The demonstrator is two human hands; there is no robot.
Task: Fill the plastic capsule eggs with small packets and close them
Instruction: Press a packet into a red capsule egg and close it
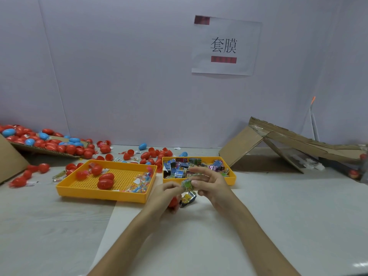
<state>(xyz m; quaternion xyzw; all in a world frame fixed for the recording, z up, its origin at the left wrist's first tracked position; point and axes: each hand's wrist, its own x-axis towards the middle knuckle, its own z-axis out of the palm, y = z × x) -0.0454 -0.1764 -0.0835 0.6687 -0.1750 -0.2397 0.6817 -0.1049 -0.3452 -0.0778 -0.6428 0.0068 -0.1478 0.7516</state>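
My left hand [166, 195] is closed around a red capsule egg [172, 202], of which only a small part shows under the fingers. A yellow and black packet [188, 198] hangs just right of the egg, below my fingers. My right hand [212, 183] pinches a green packet [187, 184] between thumb and fingers, and the left fingertips touch it too. Both hands are in front of the small yellow tray [232, 180] that holds several packets [179, 171].
A larger yellow tray [99, 193] on the left holds three red eggs and small clear packets. Loose red and blue eggs [65, 147] lie scattered at the back left, partly on cardboard. A folded cardboard box [278, 144] stands at the right.
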